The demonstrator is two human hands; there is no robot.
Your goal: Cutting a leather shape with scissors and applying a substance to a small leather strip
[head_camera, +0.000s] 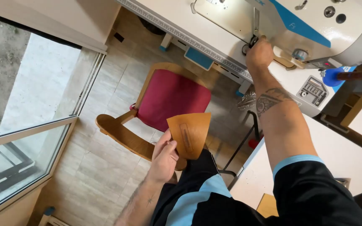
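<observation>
Nearest the lens, the black sleeve with a pale blue cuff (pixel 298 161) runs up to the right hand (pixel 259 53), reaching to one o'clock and closed around a part by the needle area of the white and blue sewing machine (pixel 315 25); what it grips I cannot tell. The left hand (pixel 164 158) pinches a tan leather piece (pixel 190 134) by its lower corner, held in the air at about seven o'clock from the machine, above the red-cushioned wooden chair (pixel 168 98). It looks like setting up the machine, and the leather must then be brought flat onto the white table (pixel 214 29).
</observation>
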